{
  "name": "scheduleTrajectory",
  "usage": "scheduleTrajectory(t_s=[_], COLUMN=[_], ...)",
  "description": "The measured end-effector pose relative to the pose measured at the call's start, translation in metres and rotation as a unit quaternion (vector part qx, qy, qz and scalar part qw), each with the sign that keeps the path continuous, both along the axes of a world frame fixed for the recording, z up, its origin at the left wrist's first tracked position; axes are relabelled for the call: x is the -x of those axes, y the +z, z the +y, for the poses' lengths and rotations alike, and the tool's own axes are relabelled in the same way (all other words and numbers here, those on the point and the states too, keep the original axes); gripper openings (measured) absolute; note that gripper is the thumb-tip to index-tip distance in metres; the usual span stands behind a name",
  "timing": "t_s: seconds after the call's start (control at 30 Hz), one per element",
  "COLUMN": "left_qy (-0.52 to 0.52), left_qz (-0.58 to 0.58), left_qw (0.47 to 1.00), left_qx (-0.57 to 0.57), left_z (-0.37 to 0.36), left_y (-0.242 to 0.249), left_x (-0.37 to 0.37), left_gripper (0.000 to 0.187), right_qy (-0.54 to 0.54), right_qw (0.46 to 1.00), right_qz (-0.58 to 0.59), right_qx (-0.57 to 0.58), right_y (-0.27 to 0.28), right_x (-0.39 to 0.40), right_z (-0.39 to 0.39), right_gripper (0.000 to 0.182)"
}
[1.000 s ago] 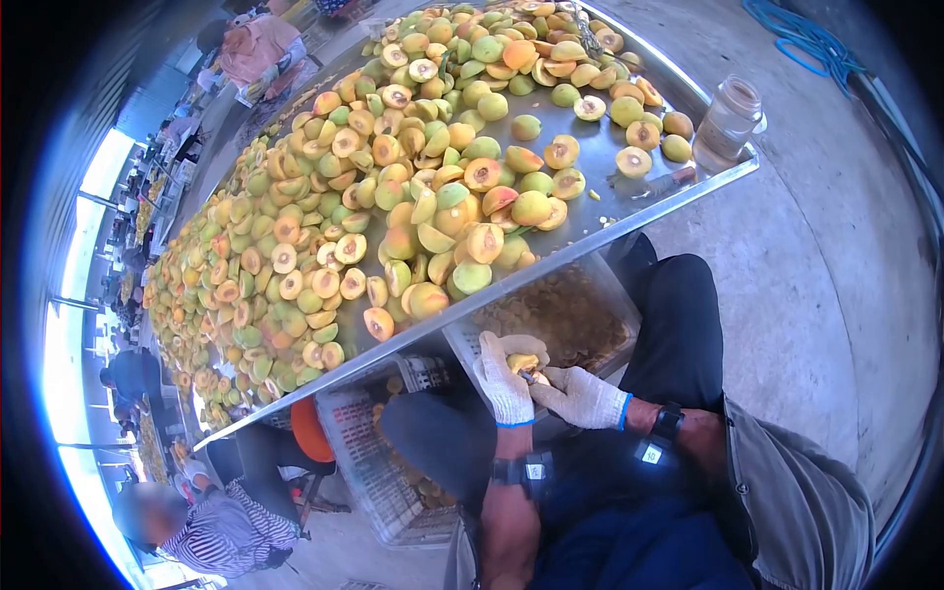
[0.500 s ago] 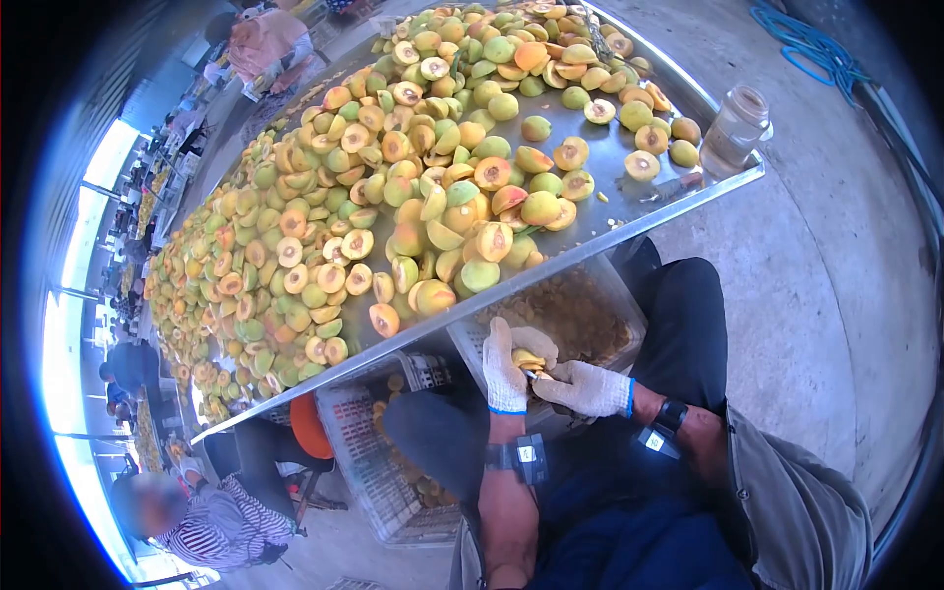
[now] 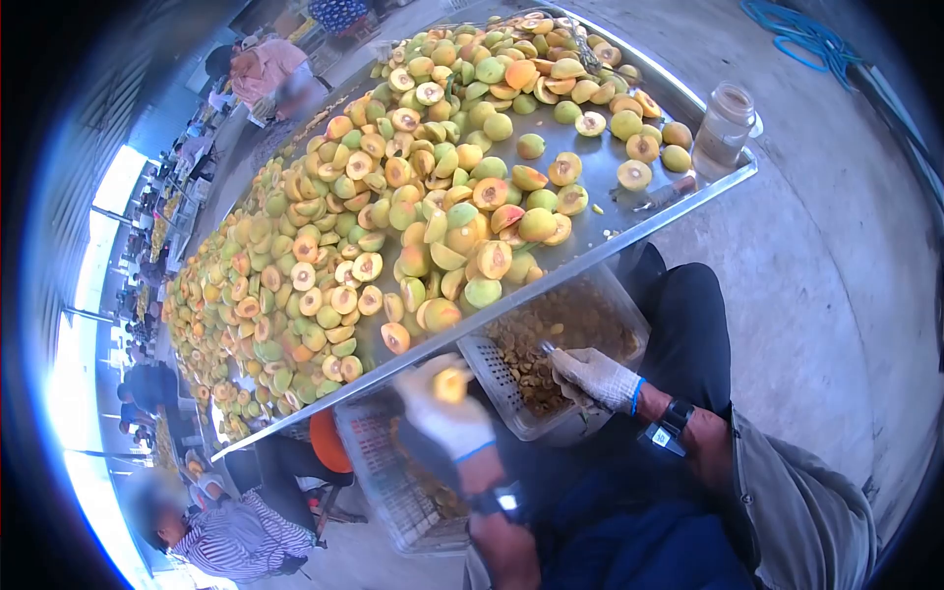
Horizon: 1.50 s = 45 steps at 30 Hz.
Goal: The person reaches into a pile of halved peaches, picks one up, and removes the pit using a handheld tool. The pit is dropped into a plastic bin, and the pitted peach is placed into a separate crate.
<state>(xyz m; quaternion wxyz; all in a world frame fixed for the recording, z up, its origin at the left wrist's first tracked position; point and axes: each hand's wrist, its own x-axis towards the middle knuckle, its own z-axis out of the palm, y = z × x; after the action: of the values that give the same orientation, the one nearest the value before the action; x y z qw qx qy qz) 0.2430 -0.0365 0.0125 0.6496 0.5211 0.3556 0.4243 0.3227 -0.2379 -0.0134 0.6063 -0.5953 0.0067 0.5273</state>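
My left hand [image 3: 442,408], in a pale knitted glove and blurred by motion, holds a yellow peach half [image 3: 450,384]. It is above the left plastic crate [image 3: 366,433], just below the table's near edge. My right hand [image 3: 598,380], gloved too, is closed around a small tool with a metal tip [image 3: 548,347]; the rest of the tool is hidden in the fist. Under that hand is a second crate [image 3: 479,356], which holds brown pits and scraps [image 3: 536,369]. Many cut peaches [image 3: 324,265] are heaped on the metal table [image 3: 590,231].
A clear jar [image 3: 725,123] stands at the table's right corner, near a knife-like tool [image 3: 669,192]. Blue hose [image 3: 806,39] lies on the floor at upper right. One person in stripes [image 3: 241,536] sits at lower left; another in pink [image 3: 265,74] is beyond the table.
My hands were together over the right crate and have parted. The left has moved left with the peach half, toward the left crate. The right stays over the pits with the tool.
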Motion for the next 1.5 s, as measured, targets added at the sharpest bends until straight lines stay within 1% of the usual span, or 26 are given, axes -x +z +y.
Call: scheduleTrajectory(t_s=[0.03,0.1,0.17,0.2,0.3,0.33,0.4,0.43,0.47,0.5,0.53,0.57,0.63,0.67,0.83,0.9,0.97,1.03,1.1,1.13,1.17,1.2,1.23,1.3,1.33,1.5], left_qy=[0.046,0.118,0.172,0.176,0.167,0.133,0.061,-0.011,-0.077,-0.112,-0.102,-0.178,-0.13,-0.123,-0.175,-0.15,-0.101,-0.093,-0.125,-0.164,-0.197,-0.231,-0.229,-0.272,-0.28,-0.262], left_qz=[0.004,0.119,0.207,0.28,0.32,0.308,0.294,0.34,0.295,0.389,0.421,0.509,0.559,0.557,0.583,0.567,0.547,0.441,0.308,0.236,0.16,0.027,0.028,-0.122,-0.15,-0.189], left_qw=[0.999,0.973,0.941,0.909,0.875,0.888,0.896,0.859,0.872,0.815,0.738,0.721,0.668,0.668,0.666,0.671,0.688,0.746,0.888,0.936,0.964,0.971,0.971,0.914,0.885,0.867], left_qx=[0.002,-0.16,-0.206,-0.253,-0.323,-0.314,-0.326,-0.383,-0.384,-0.415,-0.517,-0.436,-0.473,-0.478,-0.432,-0.453,-0.467,-0.491,-0.319,-0.202,-0.079,0.05,0.055,0.276,0.34,0.38], left_z=[0.016,0.054,0.092,0.127,0.108,0.105,0.073,0.067,0.076,0.071,0.076,0.074,0.067,0.07,0.083,0.076,0.075,0.088,0.105,0.094,0.08,0.077,0.066,0.036,0.024,-0.031], left_y=[0.02,0.04,0.051,0.033,0.06,0.067,0.062,0.058,0.032,0.028,0.008,0.01,-0.001,-0.003,-0.005,-0.013,-0.025,-0.027,-0.03,-0.008,0.016,0.014,0.015,0.01,0.002,-0.029], left_x=[0.013,0.047,0.073,0.095,0.083,0.065,0.025,0.008,-0.01,-0.031,-0.049,-0.063,-0.084,-0.091,-0.094,-0.094,-0.092,-0.078,-0.067,-0.061,-0.053,-0.049,-0.043,-0.032,-0.027,-0.011], left_gripper=[0.05,0.045,0.047,0.048,0.041,0.034,0.031,0.031,0.034,0.035,0.04,0.059,0.065,0.065,0.066,0.063,0.063,0.051,0.044,0.037,0.031,0.032,0.032,0.035,0.037,0.046], right_qy=[-0.002,0.004,0.006,0.005,-0.013,-0.012,-0.004,-0.002,0.0,0.001,0.008,0.006,0.019,0.025,0.064,0.055,0.047,0.041,0.014,0.013,0.012,0.011,0.014,0.035,0.035,0.029], right_qw=[1.0,1.0,0.999,0.998,0.996,0.996,0.995,0.995,0.992,0.989,0.988,0.987,0.98,0.961,0.943,0.94,0.944,0.949,0.956,0.957,0.96,0.962,0.962,0.97,0.97,0.966], right_qz=[0.003,-0.023,-0.041,-0.062,-0.088,-0.088,-0.099,-0.104,-0.121,-0.138,-0.146,-0.151,-0.19,-0.267,-0.322,-0.332,-0.322,-0.305,-0.291,-0.288,-0.281,-0.273,-0.272,-0.237,-0.236,-0.243], right_qx=[-0.003,0.02,0.015,0.018,-0.003,-0.005,0.014,0.012,0.029,0.045,0.054,0.051,0.056,0.062,0.064,0.062,0.063,0.069,0.036,0.039,0.012,-0.015,-0.012,-0.048,-0.043,-0.082], right_y=[-0.002,-0.008,-0.019,-0.023,-0.026,-0.023,-0.014,-0.012,-0.011,-0.01,-0.009,-0.01,-0.018,-0.034,-0.023,-0.026,-0.018,-0.013,-0.009,-0.007,-0.006,-0.005,-0.004,-0.002,0.0,0.015], right_x=[0.0,0.001,0.005,0.008,0.013,0.014,0.012,0.011,0.012,0.012,0.012,0.012,0.015,0.018,0.018,0.019,0.016,0.017,0.017,0.017,0.016,0.016,0.016,0.014,0.014,0.016], right_z=[-0.001,0.001,0.005,0.005,0.01,0.011,0.012,0.013,0.014,0.013,0.012,0.011,0.01,0.012,0.014,0.012,0.005,-0.003,-0.009,-0.012,-0.013,-0.015,-0.016,-0.018,-0.019,-0.027], right_gripper=[0.052,0.042,0.042,0.041,0.046,0.046,0.047,0.047,0.047,0.047,0.048,0.048,0.048,0.049,0.049,0.048,0.048,0.047,0.044,0.044,0.041,0.039,0.039,0.036,0.036,0.035])
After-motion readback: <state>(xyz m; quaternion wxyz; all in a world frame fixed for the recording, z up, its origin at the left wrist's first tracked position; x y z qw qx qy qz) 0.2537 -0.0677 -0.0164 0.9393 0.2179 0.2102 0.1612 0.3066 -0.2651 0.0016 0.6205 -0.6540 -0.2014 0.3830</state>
